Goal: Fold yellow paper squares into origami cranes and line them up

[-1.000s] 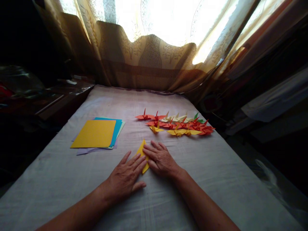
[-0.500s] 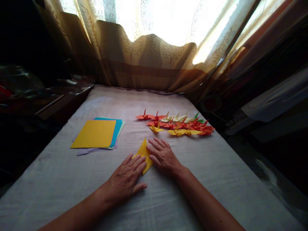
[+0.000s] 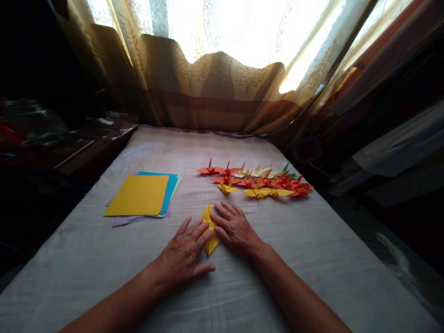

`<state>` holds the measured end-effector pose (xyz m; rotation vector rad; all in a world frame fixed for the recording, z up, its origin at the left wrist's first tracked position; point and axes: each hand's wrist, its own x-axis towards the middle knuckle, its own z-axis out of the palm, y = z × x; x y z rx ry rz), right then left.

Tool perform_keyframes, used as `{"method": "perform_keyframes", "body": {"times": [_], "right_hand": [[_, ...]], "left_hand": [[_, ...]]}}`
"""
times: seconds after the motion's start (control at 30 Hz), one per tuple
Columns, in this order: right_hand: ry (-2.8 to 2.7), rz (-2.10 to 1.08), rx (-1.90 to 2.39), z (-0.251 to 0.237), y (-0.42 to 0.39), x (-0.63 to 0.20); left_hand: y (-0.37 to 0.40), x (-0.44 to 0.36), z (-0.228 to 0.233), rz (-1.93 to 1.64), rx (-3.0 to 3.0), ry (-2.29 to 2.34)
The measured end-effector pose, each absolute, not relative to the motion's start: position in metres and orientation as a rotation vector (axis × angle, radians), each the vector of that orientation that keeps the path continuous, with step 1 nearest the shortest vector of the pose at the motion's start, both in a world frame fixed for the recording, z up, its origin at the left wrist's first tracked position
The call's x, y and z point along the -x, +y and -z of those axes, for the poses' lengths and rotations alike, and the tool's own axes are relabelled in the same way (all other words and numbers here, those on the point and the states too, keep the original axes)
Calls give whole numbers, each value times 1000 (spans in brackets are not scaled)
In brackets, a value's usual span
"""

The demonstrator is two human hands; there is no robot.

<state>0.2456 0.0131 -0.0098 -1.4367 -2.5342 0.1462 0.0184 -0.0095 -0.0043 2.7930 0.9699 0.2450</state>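
The left hand (image 3: 185, 252) and right hand (image 3: 236, 229) lie flat, fingers extended, pressing a folded yellow paper (image 3: 210, 229) against the cloth-covered table (image 3: 312, 259); neither hand grips it. The paper sits near the table's centre, its pointed tip facing away from the person and visible between the two hands. A stack of coloured sheets (image 3: 140, 195) lies apart to the left. A row of paper cranes (image 3: 256, 179) lies beyond the right hand, close to the right table edge. Bare cloth surrounds both forearms.
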Motion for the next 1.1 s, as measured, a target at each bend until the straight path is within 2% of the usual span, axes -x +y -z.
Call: {"method": "perform_keyframes", "body": {"times": [0.7,1.1], "right_hand": [[-2547,-251,1391,10,21,-247],[-2506,-131,1487,12,30,-243]], "left_hand": [[-8,-23,-1,-168,-2739,969],[-7,-22,2,-177,-2731,984]]}}
